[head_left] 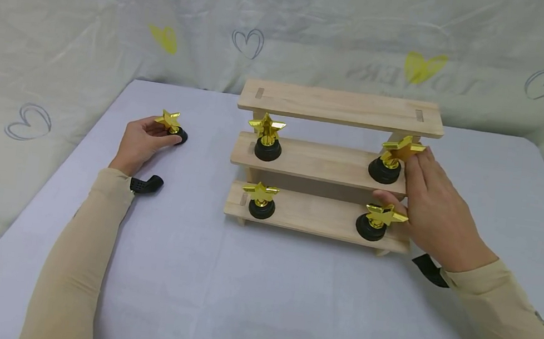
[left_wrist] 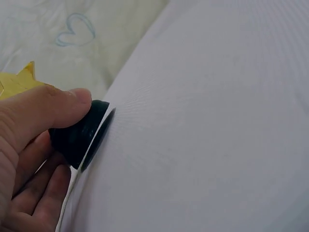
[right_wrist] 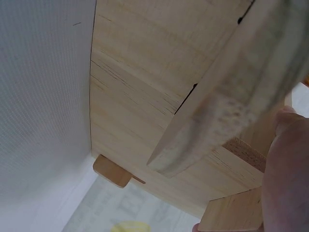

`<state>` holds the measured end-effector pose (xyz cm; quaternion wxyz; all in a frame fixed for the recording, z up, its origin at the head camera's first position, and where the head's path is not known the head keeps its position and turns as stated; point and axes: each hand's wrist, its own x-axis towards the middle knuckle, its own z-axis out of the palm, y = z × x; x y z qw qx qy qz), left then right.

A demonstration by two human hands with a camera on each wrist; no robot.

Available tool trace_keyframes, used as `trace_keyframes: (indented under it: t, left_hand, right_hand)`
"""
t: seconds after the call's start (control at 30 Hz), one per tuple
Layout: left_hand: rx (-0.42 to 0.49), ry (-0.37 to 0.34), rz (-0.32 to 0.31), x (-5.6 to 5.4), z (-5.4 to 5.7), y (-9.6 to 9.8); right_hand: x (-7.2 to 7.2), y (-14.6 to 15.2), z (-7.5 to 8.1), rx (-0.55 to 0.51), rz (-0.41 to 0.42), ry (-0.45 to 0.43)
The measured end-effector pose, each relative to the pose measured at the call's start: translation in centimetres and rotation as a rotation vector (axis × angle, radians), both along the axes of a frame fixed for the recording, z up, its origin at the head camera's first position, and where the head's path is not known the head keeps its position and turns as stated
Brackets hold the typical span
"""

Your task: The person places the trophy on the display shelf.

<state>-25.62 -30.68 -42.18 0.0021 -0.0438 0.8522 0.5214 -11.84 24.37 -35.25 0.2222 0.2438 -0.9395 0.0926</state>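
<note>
At the table's left, my left hand (head_left: 140, 143) pinches a gold star trophy (head_left: 170, 120) by its round black base (left_wrist: 79, 135). The thumb lies across the base, which is at the table surface; I cannot tell if it touches. My right hand (head_left: 441, 211) grips the right end of a three-tier wooden shelf (head_left: 323, 161), thumb below the middle board. Its fingertips reach up beside a star trophy (head_left: 385, 170) there; contact with that trophy is unclear. In the right wrist view, the shelf's side panel (right_wrist: 140, 106) fills much of the frame.
A trophy (head_left: 267, 149) stands at the middle board's left end. The lowest board bears a trophy at its left (head_left: 261, 208) and another at its right (head_left: 371, 228). A white cloth covers the table (head_left: 257, 302); a printed curtain (head_left: 209, 17) hangs behind.
</note>
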Motion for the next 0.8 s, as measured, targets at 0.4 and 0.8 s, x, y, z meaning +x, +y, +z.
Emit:
trace_keyframes:
  t: [0.4, 0.8]
  left_hand:
    - [-0.032, 0.017, 0.002, -0.1, 0.5, 0.7]
    - [-0.024, 0.030, -0.005, -0.6, 2.2, 1.0]
  right_hand:
    - [-0.4, -0.1, -0.4, 0.007, 0.004, 0.009]
    - [-1.5, -0.6, -1.0, 0.001, 0.022, 0.025]
